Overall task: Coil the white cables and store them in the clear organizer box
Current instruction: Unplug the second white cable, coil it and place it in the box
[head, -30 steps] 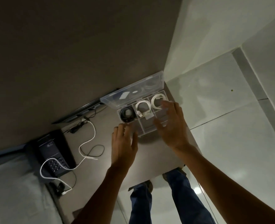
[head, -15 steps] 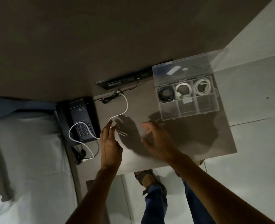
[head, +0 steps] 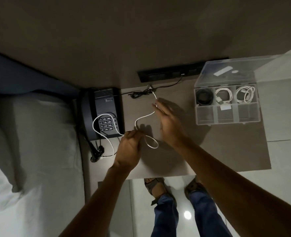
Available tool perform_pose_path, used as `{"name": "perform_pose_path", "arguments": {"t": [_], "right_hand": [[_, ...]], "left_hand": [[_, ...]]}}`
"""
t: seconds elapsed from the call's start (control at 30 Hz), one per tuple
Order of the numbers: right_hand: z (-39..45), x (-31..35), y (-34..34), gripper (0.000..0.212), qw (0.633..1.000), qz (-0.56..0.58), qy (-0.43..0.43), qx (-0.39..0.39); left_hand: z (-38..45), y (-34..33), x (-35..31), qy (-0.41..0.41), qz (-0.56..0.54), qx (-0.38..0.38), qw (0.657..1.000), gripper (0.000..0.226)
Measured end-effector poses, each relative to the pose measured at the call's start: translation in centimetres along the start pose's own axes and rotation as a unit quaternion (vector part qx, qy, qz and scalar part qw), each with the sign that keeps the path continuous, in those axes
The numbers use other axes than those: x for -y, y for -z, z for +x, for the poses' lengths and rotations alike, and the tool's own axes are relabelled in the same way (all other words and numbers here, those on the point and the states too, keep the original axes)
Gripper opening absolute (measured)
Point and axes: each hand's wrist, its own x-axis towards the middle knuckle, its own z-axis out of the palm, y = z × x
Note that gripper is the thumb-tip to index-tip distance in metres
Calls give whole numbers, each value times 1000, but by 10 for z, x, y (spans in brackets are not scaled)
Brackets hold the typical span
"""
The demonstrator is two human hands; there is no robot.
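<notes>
Lettering on the dark desk phone (head: 105, 113) shows as a small light logo above the keypad, too blurred for us to read. A loose white cable (head: 142, 118) runs from the table's back edge, snakes across the wooden table (head: 226, 147), loops over the phone's keys and ends near a dark plug at the table's left edge. Our left hand (head: 130, 147) is curled closed around the cable just right of the phone. Our right hand (head: 168, 120) hovers over the cable with fingers extended and nearly together, gripping nothing we can see. Well to the right, the clear organizer box (head: 226, 121) sits open, with two coiled white cables (head: 224, 95) and one black coil (head: 203, 97) in its back row.
</notes>
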Motion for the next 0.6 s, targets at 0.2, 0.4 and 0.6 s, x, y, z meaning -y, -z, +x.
{"name": "perform_pose_path", "arguments": {"t": [0.2,0.4,0.6], "right_hand": [[18,-10,-12,38,981,-182,67,28],[-1,-15,0,18,973,-215,77,29],[-1,-15,9,29,961,-245,46,118]], "left_hand": [[2,-4,4,42,-51,-36,997,26],[18,2,-17,49,-53,-67,995,53],[32,2,-30,58,-9,16,998,50]]}}
